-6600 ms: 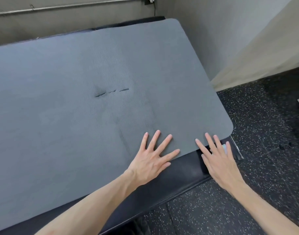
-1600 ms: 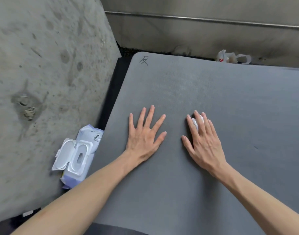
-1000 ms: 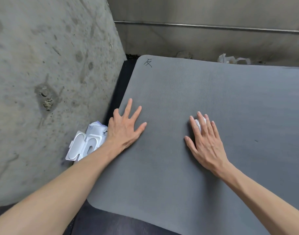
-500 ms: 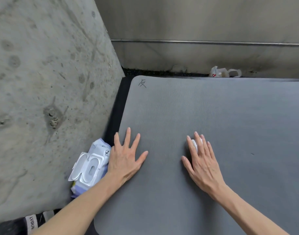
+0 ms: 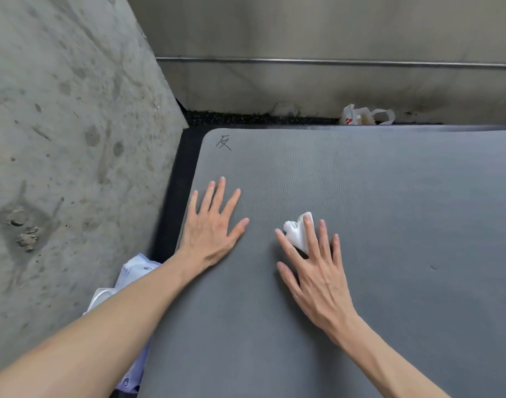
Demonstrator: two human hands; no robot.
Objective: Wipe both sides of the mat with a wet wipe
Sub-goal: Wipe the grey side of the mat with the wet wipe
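A grey mat [image 5: 375,202] lies flat on a black surface, with a handwritten mark near its far left corner. My left hand [image 5: 211,225] rests flat on the mat near its left edge, fingers spread and straight. My right hand [image 5: 315,271] lies flat on the mat to the right of it, fingers straight, pressing a crumpled white wet wipe [image 5: 297,234] onto the mat. The wipe sticks out between my thumb and index finger; the rest is hidden under the hand.
A wet wipe pack [image 5: 131,274] with an open white lid lies left of the mat, partly hidden by my left forearm. A concrete wall [image 5: 68,156] rises on the left. A crumpled white plastic bag [image 5: 360,116] lies beyond the mat's far edge.
My right hand has slid left with the wipe, so more of the wipe shows. My left hand has stayed flat by the mat's left edge, and the view has shifted.
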